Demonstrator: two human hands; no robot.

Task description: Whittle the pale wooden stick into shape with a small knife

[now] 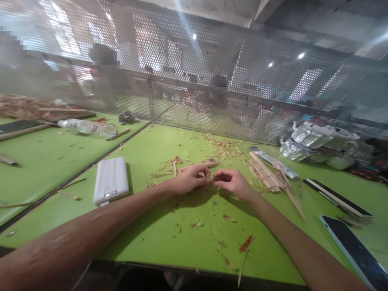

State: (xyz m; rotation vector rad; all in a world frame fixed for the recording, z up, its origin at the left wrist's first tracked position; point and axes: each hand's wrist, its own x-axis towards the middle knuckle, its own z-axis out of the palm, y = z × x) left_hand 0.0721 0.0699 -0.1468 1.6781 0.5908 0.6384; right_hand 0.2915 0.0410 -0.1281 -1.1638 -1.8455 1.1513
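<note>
Over the middle of the green table (197,242), my left hand (191,178) and my right hand (233,182) meet fingertip to fingertip. Both are closed in a pinch. Something thin and small seems to lie between the fingertips, too small to name. Just behind my left hand is a light wooden piece with a dark patch (209,162). Wood shavings (222,147) are scattered around and beyond the hands. To the right of my right hand lie flat wooden strips (266,173) beside a metal ruler (274,162).
A white power bank (111,180) lies left of my forearm. At the right are a phone (354,250), a dark flat bar (338,197) and foil-like containers (315,143). A plastic bottle (87,127) lies at the back left. A perforated metal screen (182,81) borders the far edge, with people behind.
</note>
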